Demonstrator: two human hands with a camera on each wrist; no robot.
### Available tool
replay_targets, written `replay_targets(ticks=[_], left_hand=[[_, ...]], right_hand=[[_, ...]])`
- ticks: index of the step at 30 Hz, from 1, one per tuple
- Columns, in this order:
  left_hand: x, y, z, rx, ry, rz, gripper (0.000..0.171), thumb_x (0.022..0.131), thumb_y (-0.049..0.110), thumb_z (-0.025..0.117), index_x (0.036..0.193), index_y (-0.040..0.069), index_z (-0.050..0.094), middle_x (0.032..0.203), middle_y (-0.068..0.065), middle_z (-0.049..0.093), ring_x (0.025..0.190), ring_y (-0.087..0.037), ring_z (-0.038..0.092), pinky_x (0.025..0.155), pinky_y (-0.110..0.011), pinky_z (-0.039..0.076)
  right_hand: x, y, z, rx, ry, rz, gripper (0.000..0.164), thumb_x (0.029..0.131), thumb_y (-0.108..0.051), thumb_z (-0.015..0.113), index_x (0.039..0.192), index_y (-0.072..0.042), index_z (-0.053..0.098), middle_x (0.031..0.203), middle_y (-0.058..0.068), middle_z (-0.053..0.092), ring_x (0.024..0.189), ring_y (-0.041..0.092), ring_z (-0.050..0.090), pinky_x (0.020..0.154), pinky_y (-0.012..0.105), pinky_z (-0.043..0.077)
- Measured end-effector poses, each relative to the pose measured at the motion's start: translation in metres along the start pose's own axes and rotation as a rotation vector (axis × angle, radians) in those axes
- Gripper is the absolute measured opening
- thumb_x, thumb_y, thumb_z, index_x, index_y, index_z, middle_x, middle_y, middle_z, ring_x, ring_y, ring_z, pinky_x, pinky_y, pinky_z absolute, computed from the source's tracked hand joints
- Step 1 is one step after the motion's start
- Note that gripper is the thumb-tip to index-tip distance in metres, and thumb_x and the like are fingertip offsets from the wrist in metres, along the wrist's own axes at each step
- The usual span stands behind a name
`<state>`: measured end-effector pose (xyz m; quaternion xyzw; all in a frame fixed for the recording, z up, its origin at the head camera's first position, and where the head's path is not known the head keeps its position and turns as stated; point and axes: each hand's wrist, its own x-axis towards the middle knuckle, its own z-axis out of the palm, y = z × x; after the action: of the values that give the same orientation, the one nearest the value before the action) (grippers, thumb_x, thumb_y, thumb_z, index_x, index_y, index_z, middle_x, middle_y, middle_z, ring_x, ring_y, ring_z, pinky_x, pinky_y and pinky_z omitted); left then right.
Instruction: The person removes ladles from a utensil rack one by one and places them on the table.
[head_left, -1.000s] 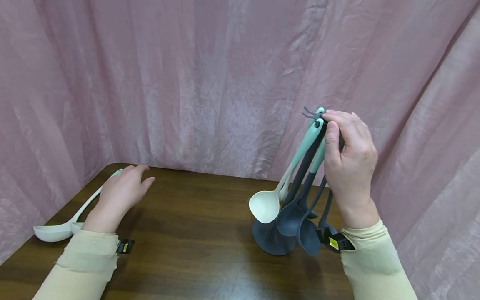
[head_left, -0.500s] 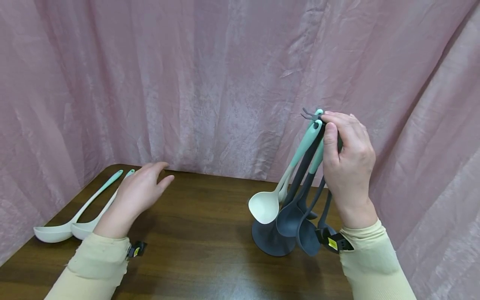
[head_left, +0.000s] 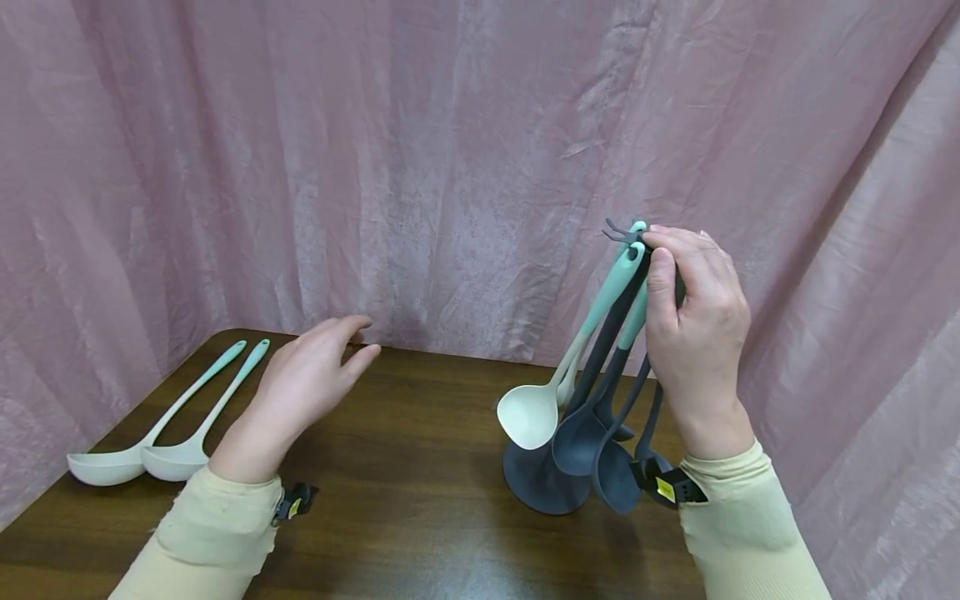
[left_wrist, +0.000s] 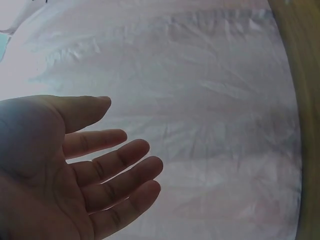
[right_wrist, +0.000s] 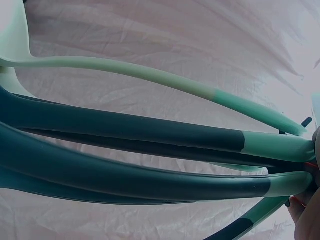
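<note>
My left hand (head_left: pixel 307 375) hangs over the table with fingers spread and nothing in them; the left wrist view shows its bare palm (left_wrist: pixel 35 170). Behind it, two white ladles with mint handles, an outer one (head_left: pixel 105 467) and an inner one (head_left: pixel 176 461), lie side by side on the table. My right hand (head_left: pixel 697 325) grips the top of a dark utensil stand (head_left: pixel 543 487), partly hiding its hooks. From the stand hang a white ladle (head_left: pixel 528 415) and several dark grey spoons and ladles (head_left: pixel 618 475) with mint handle ends, also seen in the right wrist view.
A brown wooden table (head_left: pixel 420 483) lies beneath everything. Pink curtains (head_left: pixel 465 183) hang close behind its back edge and along both sides. Two hooks (head_left: pixel 618 229) of the stand stick out to the left at its top.
My left hand has moved right, away from the two ladles on the table, uncovering the inner one. My right hand stays at the top of the stand.
</note>
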<state>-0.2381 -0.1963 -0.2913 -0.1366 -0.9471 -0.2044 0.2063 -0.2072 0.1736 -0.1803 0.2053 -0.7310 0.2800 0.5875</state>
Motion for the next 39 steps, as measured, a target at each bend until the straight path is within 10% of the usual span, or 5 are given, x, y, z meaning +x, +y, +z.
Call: replay_targets(ticks=[39], left_hand=[[0.011,0.114,0.029,-0.166,0.01,0.167,0.038,0.097,0.038,0.068,0.132,0.023,0.063,0.111,0.008,0.068,0.097,-0.008,0.066,0.076,-0.037,0.053]], right_hand=[[-0.001,0.004,-0.003,-0.016,-0.001,-0.004,0.028,0.103,-0.018,0.053,0.114,-0.004,0.075,0.117,0.008,0.072,0.116,0.026,0.062,0.112,0.038,0.036]])
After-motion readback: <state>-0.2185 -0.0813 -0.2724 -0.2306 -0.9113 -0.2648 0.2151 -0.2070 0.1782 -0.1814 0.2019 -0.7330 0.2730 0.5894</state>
